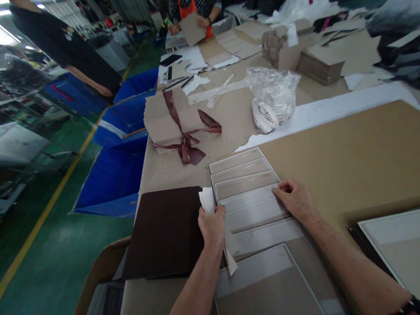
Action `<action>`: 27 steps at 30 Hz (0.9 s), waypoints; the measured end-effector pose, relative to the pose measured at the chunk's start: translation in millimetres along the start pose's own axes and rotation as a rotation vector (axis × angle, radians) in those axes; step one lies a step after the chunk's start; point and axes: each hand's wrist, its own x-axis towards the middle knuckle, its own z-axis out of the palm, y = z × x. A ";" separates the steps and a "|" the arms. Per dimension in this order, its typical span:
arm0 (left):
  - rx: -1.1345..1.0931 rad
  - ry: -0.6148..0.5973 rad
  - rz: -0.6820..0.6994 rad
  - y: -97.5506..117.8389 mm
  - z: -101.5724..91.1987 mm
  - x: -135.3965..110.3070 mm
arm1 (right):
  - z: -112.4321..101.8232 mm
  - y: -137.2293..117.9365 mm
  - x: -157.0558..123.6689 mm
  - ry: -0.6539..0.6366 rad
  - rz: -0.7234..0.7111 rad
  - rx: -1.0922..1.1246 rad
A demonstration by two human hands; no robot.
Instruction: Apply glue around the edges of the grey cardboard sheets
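Note:
Overlapping flat grey-beige panels with white edges (247, 186) lie fanned in a row on the table before me. My left hand (212, 226) is closed around white paper strips (207, 200), its fingertips at the left edge of the row. On the opposite side, my right hand (297, 201) pinches the right edge of one panel (250, 198) between thumb and fingers. A dark brown square board (165, 230) lies just left of my left hand. Nearest me, a larger grey-beige panel (269, 294) with a pale band shows below the row.
Brown sheets bound with a dark ribbon (184, 135) and a clear plastic bag (274, 95) lie further back. Blue bins (112, 176) line the left table edge. More panels (412, 247) lie at right. Across the table, a person in an orange apron (186, 2) holds cardboard.

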 end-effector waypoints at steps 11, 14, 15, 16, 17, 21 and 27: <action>0.027 -0.002 0.008 -3.5 -0.2 2.3 | -0.5 -2.2 -1.4 0.036 0.054 0.026; 0.023 -0.016 0.011 -6.8 0.6 4.2 | -0.6 -1.6 -0.6 0.036 0.067 0.038; 0.022 -0.020 0.013 -7.4 0.9 4.6 | -0.6 -1.4 -0.1 0.035 0.070 0.040; 0.023 -0.024 0.015 -7.8 1.1 4.8 | -0.6 -1.3 0.6 0.034 0.073 0.040; 0.023 -0.027 0.017 -8.0 1.4 4.9 | -0.6 -1.3 1.2 0.034 0.076 0.037; 0.040 -0.019 0.020 -7.7 2.3 5.3 | 0.4 -1.9 2.7 0.028 0.076 0.012; 0.090 -0.011 0.030 -5.7 2.2 5.2 | 3.8 -0.6 2.9 0.019 0.050 -0.064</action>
